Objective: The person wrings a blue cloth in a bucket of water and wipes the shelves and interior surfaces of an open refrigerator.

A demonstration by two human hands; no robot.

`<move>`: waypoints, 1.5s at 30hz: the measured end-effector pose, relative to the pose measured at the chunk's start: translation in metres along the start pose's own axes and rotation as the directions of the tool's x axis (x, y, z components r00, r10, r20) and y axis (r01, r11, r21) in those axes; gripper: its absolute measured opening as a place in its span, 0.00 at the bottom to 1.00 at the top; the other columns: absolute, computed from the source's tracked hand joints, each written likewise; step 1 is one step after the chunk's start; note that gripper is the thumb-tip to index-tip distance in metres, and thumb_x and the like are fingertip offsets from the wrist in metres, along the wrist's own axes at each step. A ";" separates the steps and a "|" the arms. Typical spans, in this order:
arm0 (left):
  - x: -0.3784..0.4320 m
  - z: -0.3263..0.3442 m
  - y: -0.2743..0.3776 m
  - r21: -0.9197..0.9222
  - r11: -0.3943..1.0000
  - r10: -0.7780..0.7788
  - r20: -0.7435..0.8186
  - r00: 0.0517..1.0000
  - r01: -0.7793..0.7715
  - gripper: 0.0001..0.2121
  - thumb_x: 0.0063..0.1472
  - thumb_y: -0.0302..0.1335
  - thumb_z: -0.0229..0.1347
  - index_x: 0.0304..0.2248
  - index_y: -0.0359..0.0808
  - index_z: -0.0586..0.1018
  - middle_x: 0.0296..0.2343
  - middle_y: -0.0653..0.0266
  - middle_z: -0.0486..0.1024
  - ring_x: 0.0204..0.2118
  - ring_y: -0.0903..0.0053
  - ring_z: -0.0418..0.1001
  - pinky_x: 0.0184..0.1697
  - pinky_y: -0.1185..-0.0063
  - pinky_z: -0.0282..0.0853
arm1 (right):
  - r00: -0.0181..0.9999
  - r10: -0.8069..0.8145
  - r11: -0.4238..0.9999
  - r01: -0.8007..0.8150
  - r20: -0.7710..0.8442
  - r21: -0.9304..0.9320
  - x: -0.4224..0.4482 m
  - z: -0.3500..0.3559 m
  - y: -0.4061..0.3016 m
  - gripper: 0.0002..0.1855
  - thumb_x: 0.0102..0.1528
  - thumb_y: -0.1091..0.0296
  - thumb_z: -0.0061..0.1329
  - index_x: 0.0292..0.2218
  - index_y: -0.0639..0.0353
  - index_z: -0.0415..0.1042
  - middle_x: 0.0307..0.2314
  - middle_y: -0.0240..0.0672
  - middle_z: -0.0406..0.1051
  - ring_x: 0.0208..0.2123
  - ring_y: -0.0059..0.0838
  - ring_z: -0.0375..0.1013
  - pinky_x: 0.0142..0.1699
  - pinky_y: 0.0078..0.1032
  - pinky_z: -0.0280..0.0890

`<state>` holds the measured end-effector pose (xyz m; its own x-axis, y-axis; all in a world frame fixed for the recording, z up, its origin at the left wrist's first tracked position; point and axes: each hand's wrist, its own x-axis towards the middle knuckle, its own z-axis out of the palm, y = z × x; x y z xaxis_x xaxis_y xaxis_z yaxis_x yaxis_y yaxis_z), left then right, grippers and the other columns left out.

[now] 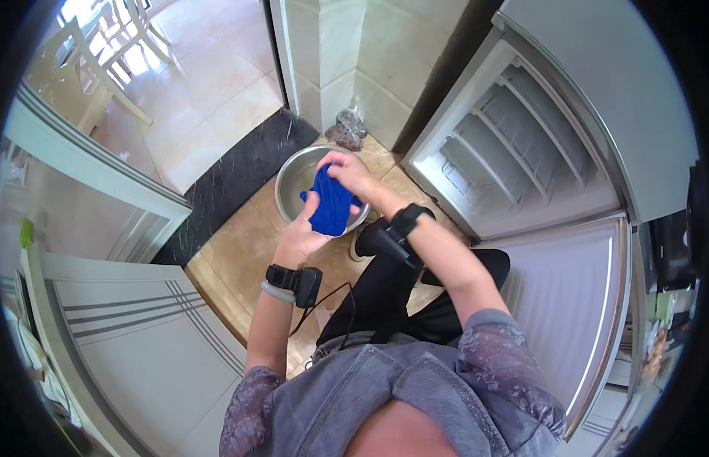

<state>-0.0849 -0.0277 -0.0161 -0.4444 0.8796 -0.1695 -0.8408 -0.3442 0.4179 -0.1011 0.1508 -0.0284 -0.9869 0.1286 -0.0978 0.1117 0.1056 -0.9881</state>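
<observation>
A blue cloth (331,205) is bunched between my two hands, above a round metal basin (281,194) on the floor. My left hand (305,233) supports the cloth from below and the left, its thumb lying on the front. From above, my right hand (350,174) grips the cloth's upper end with bent fingers. Water appears to lie in the basin, though the cloth and hands hide much of its inside.
At the right stands an open refrigerator compartment (503,131) with wire-like shelves, its door (566,308) swung out beside my leg. Tied plastic bags (349,130) sit in the wall corner behind the basin. A dark stone threshold (240,177) and white cabinet (132,343) are at the left.
</observation>
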 end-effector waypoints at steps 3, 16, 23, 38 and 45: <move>0.000 0.002 0.006 0.138 0.990 0.023 -0.309 0.951 0.021 0.21 0.60 0.38 0.50 0.50 0.37 0.66 0.36 0.60 0.73 0.34 0.75 0.71 0.34 0.78 0.66 | 0.999 0.000 0.983 -0.009 0.048 0.184 -0.001 0.000 0.015 0.12 0.52 0.68 0.46 0.40 0.53 0.71 0.33 0.29 0.69 0.36 0.22 0.67 0.40 0.25 0.63; -0.001 0.016 -0.011 -0.294 0.945 -0.052 0.308 0.950 0.147 0.23 0.54 0.36 0.55 0.47 0.38 0.63 0.26 0.68 0.63 0.27 0.75 0.67 0.30 0.76 0.67 | 0.976 -0.002 0.671 -0.159 0.217 0.724 -0.036 0.011 -0.061 0.21 0.50 0.70 0.53 0.45 0.53 0.63 0.31 0.34 0.67 0.33 0.28 0.70 0.35 0.26 0.68; 0.061 -0.029 0.044 0.607 0.747 -0.122 -0.278 0.953 0.272 0.12 0.59 0.33 0.51 0.40 0.38 0.66 0.24 0.67 0.67 0.22 0.84 0.66 0.20 0.84 0.59 | 0.949 -0.295 0.895 0.233 -0.111 -0.379 0.049 0.021 -0.029 0.17 0.38 0.74 0.53 0.34 0.65 0.67 0.32 0.53 0.71 0.37 0.54 0.70 0.36 0.38 0.65; 0.089 -0.027 0.038 0.354 0.834 -0.279 -0.391 0.877 0.423 0.14 0.59 0.41 0.53 0.37 0.42 0.67 0.18 0.66 0.65 0.15 0.83 0.61 0.13 0.88 0.50 | 0.990 0.048 0.890 -0.101 -0.129 -0.445 0.077 -0.013 0.025 0.36 0.43 0.49 0.55 0.50 0.57 0.64 0.40 0.52 0.62 0.49 0.47 0.61 0.46 0.38 0.64; 0.057 -0.014 0.025 -0.471 0.739 -0.413 0.248 0.876 0.482 0.21 0.61 0.46 0.48 0.42 0.36 0.66 0.19 0.65 0.63 0.17 0.84 0.62 0.13 0.87 0.54 | 0.962 0.056 0.616 -0.243 0.266 0.749 0.035 -0.004 0.004 0.34 0.56 0.44 0.43 0.59 0.44 0.52 0.45 0.44 0.63 0.47 0.45 0.67 0.50 0.34 0.64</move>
<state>-0.1356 0.0096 -0.0278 0.0349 0.9944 -0.1001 -0.9810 0.0149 -0.1935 -0.1349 0.1592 -0.0353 -0.9744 -0.1330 -0.1813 0.2216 -0.7051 -0.6736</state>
